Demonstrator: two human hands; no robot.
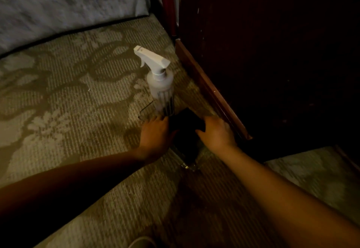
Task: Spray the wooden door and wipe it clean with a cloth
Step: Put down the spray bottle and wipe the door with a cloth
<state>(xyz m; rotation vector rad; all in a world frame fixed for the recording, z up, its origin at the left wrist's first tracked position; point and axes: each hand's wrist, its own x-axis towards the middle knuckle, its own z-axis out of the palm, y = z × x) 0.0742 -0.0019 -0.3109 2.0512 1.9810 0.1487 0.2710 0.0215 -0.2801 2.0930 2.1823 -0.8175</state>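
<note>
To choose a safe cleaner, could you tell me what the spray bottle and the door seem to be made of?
Spray bottle: likely plastic, frosted translucent body, matte white trigger head. Door: apparently wood, dark reddish-brown, faint sheen; grain lost in shadow.

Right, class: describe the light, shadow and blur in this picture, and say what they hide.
Head view: dim light, the white spray bottle brightest; head view: the wooden door nearly black, and the dark thing between left hand and right hand unreadable; head view: grey bedding top left blurred.
</note>
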